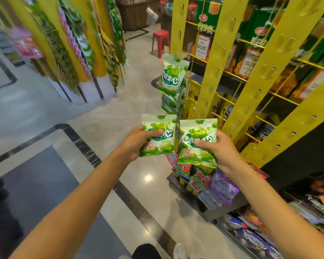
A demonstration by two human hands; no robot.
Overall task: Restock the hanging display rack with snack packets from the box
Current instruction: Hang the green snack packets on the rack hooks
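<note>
In front of the yellow hanging rack [211, 58], two bare forearms reach out over a polished shop floor [138, 101], each hand gripping a green snack packet. The left hand [137, 141] is clamped on one packet [158, 135], thumb across its face and fingers curled behind it. The right hand [217, 148] pinches a second green packet [197, 143], thumb pressed on the front near its middle. Both packets are upright, printed faces toward the camera, side by side and nearly touching, just short of the rack's lower end. Below them, at the foot of the rack, red and purple packets [213, 184] lie heaped on a dark low shelf. Beyond the held pair, a column of matching green packets [173, 79] hangs from the rack's leftmost yellow strip, the top one facing out and the rest overlapping beneath it. The other perforated strips to its right carry no packets where they show. Behind the rack, boxed goods [254, 32] fill wire shelves. Farther off, left of the rack, a red stool [161, 42] stands on the floor. The supply box cannot be made out.
</note>
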